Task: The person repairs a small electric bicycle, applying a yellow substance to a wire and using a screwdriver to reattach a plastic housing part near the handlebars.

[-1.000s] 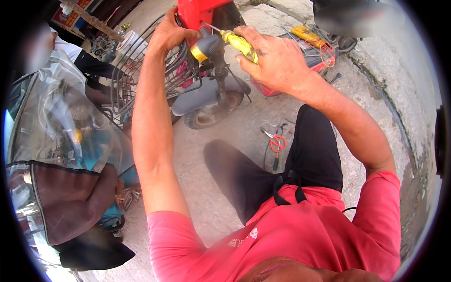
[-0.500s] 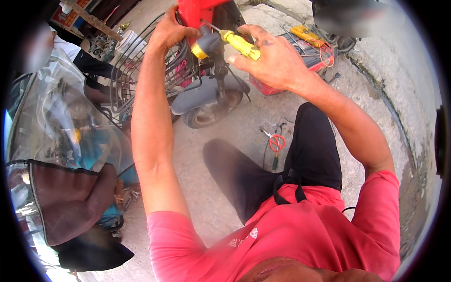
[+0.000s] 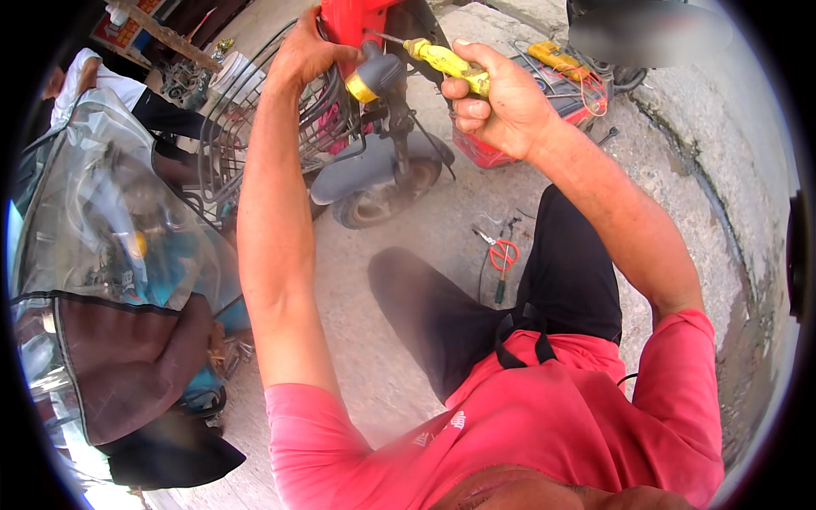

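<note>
My right hand (image 3: 510, 102) is wrapped round the yellow handle of a screwdriver (image 3: 438, 56). Its thin shaft points left, and the tip meets a red body panel (image 3: 348, 21) on a scooter-like vehicle. On the left side of that panel, my left hand (image 3: 304, 58) grips its edge, thumb toward me and the other fingers partly hidden. Just below the screwdriver shaft sticks out a dark handlebar grip (image 3: 384, 70) with a yellow end. Under it are the grey mudguard (image 3: 361, 170) and front wheel (image 3: 374, 206).
A wire basket (image 3: 223, 140) stands left of the panel. Red-handled scissors (image 3: 503, 254) and a green-handled tool (image 3: 500, 291) lie on the ground. To the right, a red toolbox (image 3: 489, 153) carries a yellow meter (image 3: 557, 59). A person (image 3: 119, 85) is at far left, behind a clear sheet (image 3: 85, 204).
My right hand's fingers have closed round the screwdriver handle, where before they were spread loosely about it. The handle has shifted slightly right. My left hand stays on the panel.
</note>
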### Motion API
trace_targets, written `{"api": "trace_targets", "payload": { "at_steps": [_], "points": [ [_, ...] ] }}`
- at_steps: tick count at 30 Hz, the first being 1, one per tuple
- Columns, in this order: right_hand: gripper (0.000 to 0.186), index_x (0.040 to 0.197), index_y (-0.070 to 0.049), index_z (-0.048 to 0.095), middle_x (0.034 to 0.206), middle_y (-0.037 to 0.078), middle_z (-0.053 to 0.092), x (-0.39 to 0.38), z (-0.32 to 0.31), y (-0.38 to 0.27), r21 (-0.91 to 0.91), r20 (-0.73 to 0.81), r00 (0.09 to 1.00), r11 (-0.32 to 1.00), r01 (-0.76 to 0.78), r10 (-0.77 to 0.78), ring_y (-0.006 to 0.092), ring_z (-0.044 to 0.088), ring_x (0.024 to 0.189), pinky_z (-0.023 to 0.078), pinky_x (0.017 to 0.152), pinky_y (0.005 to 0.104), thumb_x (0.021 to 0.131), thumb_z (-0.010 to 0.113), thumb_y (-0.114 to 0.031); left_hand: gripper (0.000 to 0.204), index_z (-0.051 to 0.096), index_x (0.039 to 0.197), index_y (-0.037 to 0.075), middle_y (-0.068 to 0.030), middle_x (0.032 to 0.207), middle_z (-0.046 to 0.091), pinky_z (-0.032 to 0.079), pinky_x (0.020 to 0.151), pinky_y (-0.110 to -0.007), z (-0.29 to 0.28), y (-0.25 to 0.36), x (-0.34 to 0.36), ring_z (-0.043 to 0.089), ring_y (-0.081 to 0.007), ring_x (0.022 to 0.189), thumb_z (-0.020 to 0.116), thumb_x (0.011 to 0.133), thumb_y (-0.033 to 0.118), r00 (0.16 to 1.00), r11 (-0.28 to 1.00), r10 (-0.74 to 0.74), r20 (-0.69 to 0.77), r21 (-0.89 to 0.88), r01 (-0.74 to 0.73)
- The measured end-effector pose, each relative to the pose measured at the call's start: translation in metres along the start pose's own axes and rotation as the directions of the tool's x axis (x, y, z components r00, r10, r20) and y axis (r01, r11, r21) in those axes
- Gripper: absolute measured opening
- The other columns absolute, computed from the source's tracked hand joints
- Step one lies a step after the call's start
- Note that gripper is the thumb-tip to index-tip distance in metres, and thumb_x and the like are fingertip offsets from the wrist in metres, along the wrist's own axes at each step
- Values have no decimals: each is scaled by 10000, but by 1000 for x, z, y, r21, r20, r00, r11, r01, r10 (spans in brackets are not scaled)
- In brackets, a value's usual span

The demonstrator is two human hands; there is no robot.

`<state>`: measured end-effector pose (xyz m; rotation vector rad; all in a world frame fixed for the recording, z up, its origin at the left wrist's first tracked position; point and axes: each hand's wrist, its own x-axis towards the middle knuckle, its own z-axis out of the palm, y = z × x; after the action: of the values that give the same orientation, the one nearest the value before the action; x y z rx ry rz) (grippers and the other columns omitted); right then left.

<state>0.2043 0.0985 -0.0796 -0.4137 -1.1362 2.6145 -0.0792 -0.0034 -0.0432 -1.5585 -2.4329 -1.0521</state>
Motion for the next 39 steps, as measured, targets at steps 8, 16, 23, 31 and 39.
{"api": "trace_targets", "payload": {
  "at_steps": [8, 16, 23, 31, 39],
  "points": [
    [596, 1338, -99, 595, 819, 182, 715, -18, 3, -7, -921, 386, 724, -286, 266, -572, 357, 725, 772, 552, 711, 462, 883, 719, -463, 997, 518, 1442, 0, -124, 1196, 692, 484, 1010, -342, -5, 9, -1, 654, -232, 1093, 930, 560, 216, 998, 998, -61, 35, 12, 60],
    [384, 1282, -68, 589, 806, 65, 670, -1, 5, -3, -561, 32, 952, 782, 270, -305, 132, 547, 542, 440, 533, 279, 1018, 597, -347, 1001, 517, 1440, -8, -124, 1197, 687, 485, 1011, -343, -2, 2, 1, 655, -237, 1083, 935, 559, 218, 999, 999, -29, 36, -13, 29],
    [451, 1208, -23, 583, 904, 166, 686, -6, 1, -15, -735, 30, 922, 617, 282, -385, 223, 624, 679, 489, 616, 356, 968, 655, -397, 1005, 510, 1449, -3, -120, 1173, 695, 486, 1008, -338, -3, 5, -3, 657, -236, 1083, 930, 564, 220, 999, 999, -33, -2, 4, 33],
    [553, 1365, -103, 568, 947, 178, 744, -13, -2, -5, -811, 551, 674, -506, 293, -493, 385, 724, 845, 578, 740, 473, 881, 723, -320, 993, 514, 1447, 4, -119, 1163, 700, 482, 1011, -338, -2, 9, -3, 659, -236, 1082, 921, 569, 225, 999, 999, -41, 31, -9, 41],
    [292, 1026, -98, 614, 761, 33, 648, -6, 10, -5, 15, -45, 999, 1000, 24, -23, 33, 424, 476, 317, 488, 191, 1044, 578, -388, 1001, 504, 1453, -3, -126, 1230, 675, 472, 1031, -351, -1, 3, 0, 652, -249, 1107, 926, 571, 215, 1000, 1000, -14, 14, -13, 15]
  ]
}}
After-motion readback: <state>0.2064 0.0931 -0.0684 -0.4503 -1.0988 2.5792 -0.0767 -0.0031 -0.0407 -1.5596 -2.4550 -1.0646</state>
